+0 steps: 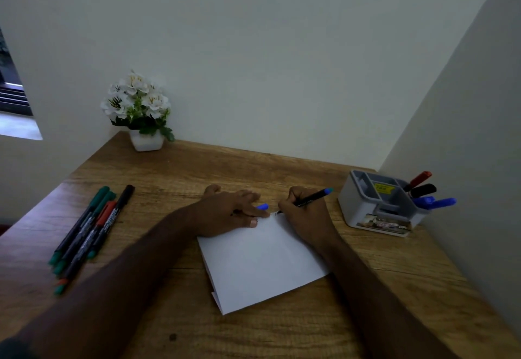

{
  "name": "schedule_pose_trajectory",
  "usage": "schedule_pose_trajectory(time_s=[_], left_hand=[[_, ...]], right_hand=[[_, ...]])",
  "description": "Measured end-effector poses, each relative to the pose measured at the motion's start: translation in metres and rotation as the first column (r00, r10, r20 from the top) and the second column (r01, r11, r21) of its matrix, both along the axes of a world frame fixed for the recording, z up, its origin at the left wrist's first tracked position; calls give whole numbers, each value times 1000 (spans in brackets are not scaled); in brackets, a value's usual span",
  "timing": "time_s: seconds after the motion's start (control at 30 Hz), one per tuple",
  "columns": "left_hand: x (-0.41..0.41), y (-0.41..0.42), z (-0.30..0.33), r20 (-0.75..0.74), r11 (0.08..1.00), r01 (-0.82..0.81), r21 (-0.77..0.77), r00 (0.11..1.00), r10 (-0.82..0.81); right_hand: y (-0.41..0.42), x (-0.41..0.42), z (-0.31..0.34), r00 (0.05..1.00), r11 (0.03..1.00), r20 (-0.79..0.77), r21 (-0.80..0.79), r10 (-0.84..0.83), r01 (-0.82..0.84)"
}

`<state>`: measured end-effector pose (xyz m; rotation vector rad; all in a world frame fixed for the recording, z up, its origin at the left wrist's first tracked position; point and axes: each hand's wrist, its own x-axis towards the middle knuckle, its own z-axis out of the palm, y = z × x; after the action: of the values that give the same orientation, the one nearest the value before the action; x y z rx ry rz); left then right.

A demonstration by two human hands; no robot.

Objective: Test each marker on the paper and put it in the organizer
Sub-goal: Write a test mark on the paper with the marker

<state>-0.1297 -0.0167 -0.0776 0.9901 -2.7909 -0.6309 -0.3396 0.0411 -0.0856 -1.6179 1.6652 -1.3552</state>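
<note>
Testing the blue marker (308, 200) appears to be the step in hand: the right hand (303, 216) has its fingers curled round the barrel in a writing grip, the tip down at the far edge of the paper (262, 265) and the blue butt end angled up and away toward the organizer (379, 207). The left hand (234, 212) lies on the far left corner of the sheet, probably to stop it sliding under the stroke; a blue cap (262, 206) pokes out from under its fingers, so it seems to keep the cap ready for closing the marker, though how the fingers grip it cannot be made out. Both forearms reach in from the near edge of the desk (253, 172), the wrists low. The folded sheet lies skewed near the middle of the desk, no mark readable on it. The organizer stands at the far right corner against the wall, handy to the writing hand, with red, black and blue markers (428, 193) leaning out of its right compartment. A bundle of untested markers (87, 234), green, red and black, lies along the left edge. A potted white flower (139, 113) stands in the far left corner, clear of the work.
</note>
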Motion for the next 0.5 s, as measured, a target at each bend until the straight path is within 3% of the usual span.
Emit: schedule_pose_trajectory(time_s=[0.5], left_hand=[[2, -2, -1, 18, 1000, 5, -11, 1000, -5]], right_hand=[[2, 1, 0, 999, 1000, -36, -6, -1, 1]])
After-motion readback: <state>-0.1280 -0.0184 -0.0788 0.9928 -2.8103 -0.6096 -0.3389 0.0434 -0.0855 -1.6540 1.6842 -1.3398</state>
